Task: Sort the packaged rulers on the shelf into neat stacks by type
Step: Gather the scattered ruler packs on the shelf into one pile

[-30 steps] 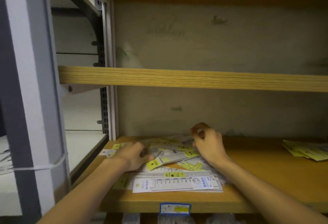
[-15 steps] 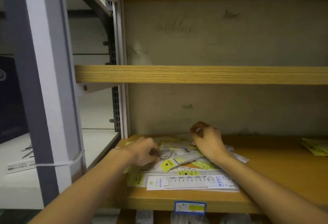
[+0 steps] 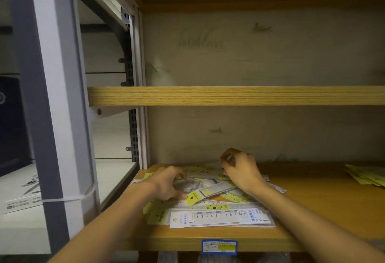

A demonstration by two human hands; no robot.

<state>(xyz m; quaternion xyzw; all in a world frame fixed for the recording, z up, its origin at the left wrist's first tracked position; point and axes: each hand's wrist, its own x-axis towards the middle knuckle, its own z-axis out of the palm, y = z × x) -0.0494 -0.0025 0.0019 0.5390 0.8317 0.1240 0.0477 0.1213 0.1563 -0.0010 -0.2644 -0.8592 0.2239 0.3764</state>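
Note:
A loose heap of packaged rulers (image 3: 210,192) lies on the left part of the wooden shelf (image 3: 312,206). At its front sits a neat stack of white-and-blue rulers (image 3: 220,218) with printed numbers. Yellow-tagged ruler packs (image 3: 192,197) are mixed through the heap. My left hand (image 3: 168,183) rests curled on the heap's left side, fingers on a clear ruler pack (image 3: 187,185). My right hand (image 3: 239,169) is at the back of the heap, fingers pinched on a pack edge that I can barely see.
A second pile of yellow-tagged packs (image 3: 366,176) lies at the shelf's far right. A wooden shelf board (image 3: 229,95) runs above the hands. A grey upright post (image 3: 54,117) stands at left. A blue price label (image 3: 219,247) hangs on the front edge.
The view has shifted slightly left. My left hand has slid rightward into the heap. My right hand stays at the back of the heap.

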